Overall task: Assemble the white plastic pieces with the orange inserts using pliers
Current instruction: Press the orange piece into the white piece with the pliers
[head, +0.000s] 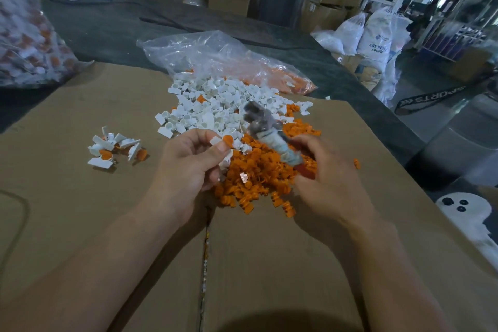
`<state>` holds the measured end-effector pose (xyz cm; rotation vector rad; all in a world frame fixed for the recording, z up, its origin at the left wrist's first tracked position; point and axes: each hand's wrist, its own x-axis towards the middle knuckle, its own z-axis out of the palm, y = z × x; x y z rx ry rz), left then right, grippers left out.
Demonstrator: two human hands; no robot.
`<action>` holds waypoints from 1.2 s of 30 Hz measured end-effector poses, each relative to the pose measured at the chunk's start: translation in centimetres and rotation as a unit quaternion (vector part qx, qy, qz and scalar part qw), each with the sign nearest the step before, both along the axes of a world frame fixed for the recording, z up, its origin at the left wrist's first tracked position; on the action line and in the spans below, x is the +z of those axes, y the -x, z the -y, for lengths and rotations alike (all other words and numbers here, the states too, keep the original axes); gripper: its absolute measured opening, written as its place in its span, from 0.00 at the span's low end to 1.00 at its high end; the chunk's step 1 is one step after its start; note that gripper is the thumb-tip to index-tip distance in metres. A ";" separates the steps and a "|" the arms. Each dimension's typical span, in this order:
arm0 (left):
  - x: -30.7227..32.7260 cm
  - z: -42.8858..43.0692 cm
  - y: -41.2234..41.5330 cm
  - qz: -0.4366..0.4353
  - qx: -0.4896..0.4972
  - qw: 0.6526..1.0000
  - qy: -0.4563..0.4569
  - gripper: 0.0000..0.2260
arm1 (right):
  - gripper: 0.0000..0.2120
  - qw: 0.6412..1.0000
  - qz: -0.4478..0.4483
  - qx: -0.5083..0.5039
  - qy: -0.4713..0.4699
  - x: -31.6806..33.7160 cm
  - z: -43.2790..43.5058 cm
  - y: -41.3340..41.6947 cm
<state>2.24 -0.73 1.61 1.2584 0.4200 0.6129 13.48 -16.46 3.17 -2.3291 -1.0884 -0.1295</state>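
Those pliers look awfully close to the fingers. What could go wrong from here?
The left hand pinches the small white piece and orange insert right at its fingertips, so the pliers held in the right hand could nip a finger. The piece might also slip and get lost in the loose orange pile below. Stray parts could drop into the gap between the cardboard flaps.

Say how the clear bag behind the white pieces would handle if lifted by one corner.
The bag is thin, crumpled film, so it would probably go floppy and sag. Its mouth seems open toward the white pieces, so parts inside would likely spill. The glossy film may be slippery.
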 end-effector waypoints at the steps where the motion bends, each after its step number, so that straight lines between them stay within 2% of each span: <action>1: 0.0 0.0 0.0 0.007 0.006 1.000 0.004 0.07 | 0.23 1.000 0.011 0.012 0.007 -0.2 -0.3 0.2; 10: 0.0 -0.1 -0.2 0.038 0.027 0.999 0.011 0.06 | 0.23 0.998 0.028 0.052 0.034 -1.0 -0.8 0.4; 19: -0.2 -0.3 -0.2 0.038 0.024 0.999 -0.002 0.05 | 0.13 0.995 0.005 0.078 0.055 -0.8 -0.5 0.6; 25: 0.0 -0.1 0.0 0.045 0.020 0.999 -0.005 0.04 | 0.13 0.996 -0.005 0.083 0.042 -0.8 -0.7 0.9; 28: -0.2 -0.1 -0.2 0.035 0.027 0.999 0.005 0.08 | 0.15 0.997 -0.007 0.075 0.027 -0.7 -0.7 1.1; 32: -0.4 0.0 -0.1 0.027 0.030 0.999 0.011 0.11 | 0.08 0.997 -0.011 0.072 0.018 -0.8 -0.8 1.3; 36: -0.4 0.0 -0.1 0.021 0.030 0.999 0.015 0.11 | 0.06 0.997 -0.018 0.074 0.025 -0.8 -0.9 1.4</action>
